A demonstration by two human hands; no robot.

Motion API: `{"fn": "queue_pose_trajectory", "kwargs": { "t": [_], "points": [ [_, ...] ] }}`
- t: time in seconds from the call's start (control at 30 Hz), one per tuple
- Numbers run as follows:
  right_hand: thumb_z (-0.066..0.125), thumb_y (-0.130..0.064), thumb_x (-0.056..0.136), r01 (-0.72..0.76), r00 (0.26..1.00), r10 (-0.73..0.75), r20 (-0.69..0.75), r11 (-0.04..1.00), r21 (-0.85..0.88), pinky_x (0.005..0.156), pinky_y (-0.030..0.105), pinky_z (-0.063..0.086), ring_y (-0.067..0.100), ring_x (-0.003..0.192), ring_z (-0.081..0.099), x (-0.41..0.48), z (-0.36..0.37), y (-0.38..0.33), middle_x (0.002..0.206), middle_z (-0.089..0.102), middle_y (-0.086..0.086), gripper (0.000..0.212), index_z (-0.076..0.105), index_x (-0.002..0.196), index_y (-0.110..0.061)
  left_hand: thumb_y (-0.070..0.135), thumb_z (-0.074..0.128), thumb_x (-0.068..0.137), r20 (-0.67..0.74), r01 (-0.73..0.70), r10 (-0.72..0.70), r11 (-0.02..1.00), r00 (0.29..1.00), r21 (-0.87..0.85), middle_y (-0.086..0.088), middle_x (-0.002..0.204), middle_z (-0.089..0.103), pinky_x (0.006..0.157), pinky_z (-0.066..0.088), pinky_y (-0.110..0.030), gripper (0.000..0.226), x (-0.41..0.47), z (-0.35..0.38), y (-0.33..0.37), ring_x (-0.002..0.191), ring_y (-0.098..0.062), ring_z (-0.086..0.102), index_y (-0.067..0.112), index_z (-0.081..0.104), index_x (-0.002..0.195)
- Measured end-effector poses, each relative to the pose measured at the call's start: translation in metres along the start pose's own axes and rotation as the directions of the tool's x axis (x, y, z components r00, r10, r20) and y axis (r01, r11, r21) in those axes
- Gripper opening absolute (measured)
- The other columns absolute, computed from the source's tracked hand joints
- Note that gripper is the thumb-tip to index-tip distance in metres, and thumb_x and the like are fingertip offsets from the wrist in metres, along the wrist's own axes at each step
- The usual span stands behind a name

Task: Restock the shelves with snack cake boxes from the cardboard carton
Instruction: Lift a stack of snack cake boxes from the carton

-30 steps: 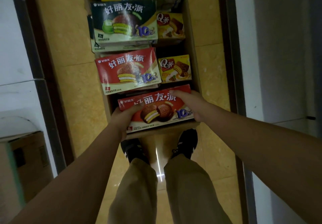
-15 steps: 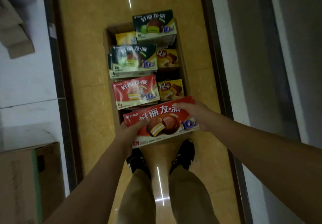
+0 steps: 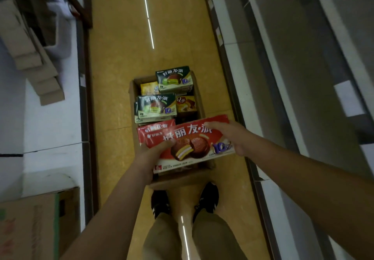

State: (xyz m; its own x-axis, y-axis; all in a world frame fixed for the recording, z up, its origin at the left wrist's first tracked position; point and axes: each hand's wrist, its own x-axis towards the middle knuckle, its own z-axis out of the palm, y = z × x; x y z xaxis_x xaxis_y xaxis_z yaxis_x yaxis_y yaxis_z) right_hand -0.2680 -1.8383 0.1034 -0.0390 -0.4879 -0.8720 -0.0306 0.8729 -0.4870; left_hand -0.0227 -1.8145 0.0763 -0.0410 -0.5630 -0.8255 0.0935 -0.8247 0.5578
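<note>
A long red snack cake box [image 3: 190, 142] is held above the near end of the cardboard carton [image 3: 131, 91] on the floor. My left hand [image 3: 150, 158] grips its left end, thumb on the top face. My right hand [image 3: 228, 136] holds its right end with fingers laid over the far edge. Inside the carton lie another red box [image 3: 153, 127], two green boxes [image 3: 155, 106] [image 3: 174, 78] and small yellow boxes [image 3: 185, 104] [image 3: 148, 87].
White shelving [image 3: 48, 128] runs along the left of the yellow-tiled aisle, grey shelves [image 3: 283, 77] along the right. Flattened cardboard pieces [image 3: 30, 57] lie on the left shelf. A closed brown carton [image 3: 30, 225] stands at lower left. My feet [image 3: 162, 203] stand just behind the open carton.
Both hands have lifted the red box up out of the carton's near end. The view has pulled back and risen, so the carton looks smaller and more of the aisle shows.
</note>
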Motion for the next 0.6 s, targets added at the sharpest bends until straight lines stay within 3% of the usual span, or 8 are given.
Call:
{"fn": "queue_pose_trajectory", "kwargs": {
  "t": [0.13, 0.27, 0.43, 0.53, 0.6],
  "points": [
    [0.082, -0.036, 0.083, 0.058, 0.997, -0.056, -0.048, 0.997, 0.042, 0.081, 0.039, 0.061, 0.028, 0.097, 0.074, -0.022, -0.007, -0.028, 0.107, 0.076, 0.011, 0.046, 0.061, 0.119, -0.017, 0.022, 0.088, 0.073, 0.018, -0.071, 0.071, 0.997, 0.997, 0.037, -0.011, 0.106, 0.078, 0.085, 0.061, -0.052, 0.051, -0.011, 0.011, 0.035, 0.091, -0.032, 0.077, 0.017, 0.066, 0.119],
    [0.08, -0.034, 0.085, 0.136, 0.988, -0.132, -0.082, 0.989, 0.05, 0.074, 0.032, 0.059, 0.02, 0.088, 0.072, -0.047, -0.01, -0.056, 0.102, 0.075, 0.007, 0.042, 0.063, 0.119, -0.015, 0.027, 0.09, 0.071, 0.022, -0.124, 0.123, 0.99, 0.992, 0.063, -0.006, 0.103, 0.079, 0.078, 0.062, -0.046, 0.052, -0.024, 0.018, 0.072, 0.088, -0.028, 0.077, 0.022, 0.066, 0.117],
    [0.078, -0.035, 0.086, 0.231, 0.965, -0.219, -0.146, 0.97, 0.072, 0.091, 0.035, 0.051, 0.018, 0.094, 0.067, -0.081, -0.014, -0.087, 0.102, 0.072, 0.004, 0.028, 0.063, 0.105, -0.021, 0.027, 0.09, 0.072, 0.075, -0.193, 0.186, 0.976, 0.98, 0.097, -0.008, 0.108, 0.078, 0.088, 0.06, -0.05, 0.048, -0.046, 0.025, 0.12, 0.097, -0.031, 0.075, 0.021, 0.068, 0.115],
    [0.082, -0.039, 0.081, 0.273, 0.949, -0.255, -0.188, 0.959, 0.078, 0.103, 0.043, 0.049, 0.024, 0.107, 0.068, -0.104, -0.016, -0.104, 0.11, 0.075, 0.004, 0.038, 0.066, 0.111, -0.022, 0.03, 0.092, 0.066, 0.149, -0.231, 0.213, 0.966, 0.966, 0.118, -0.011, 0.107, 0.078, 0.079, 0.062, -0.047, 0.059, -0.062, 0.031, 0.15, 0.094, -0.033, 0.076, 0.017, 0.068, 0.118],
    [0.082, -0.039, 0.08, 0.295, 0.939, -0.27, -0.213, 0.951, 0.097, 0.095, 0.043, 0.054, 0.026, 0.105, 0.069, -0.125, -0.02, -0.117, 0.111, 0.075, 0.006, 0.039, 0.067, 0.112, -0.024, 0.035, 0.096, 0.057, 0.192, -0.264, 0.236, 0.955, 0.953, 0.138, -0.011, 0.109, 0.078, 0.08, 0.062, -0.049, 0.073, -0.074, 0.035, 0.17, 0.095, -0.034, 0.076, 0.016, 0.068, 0.121]
  ]
}}
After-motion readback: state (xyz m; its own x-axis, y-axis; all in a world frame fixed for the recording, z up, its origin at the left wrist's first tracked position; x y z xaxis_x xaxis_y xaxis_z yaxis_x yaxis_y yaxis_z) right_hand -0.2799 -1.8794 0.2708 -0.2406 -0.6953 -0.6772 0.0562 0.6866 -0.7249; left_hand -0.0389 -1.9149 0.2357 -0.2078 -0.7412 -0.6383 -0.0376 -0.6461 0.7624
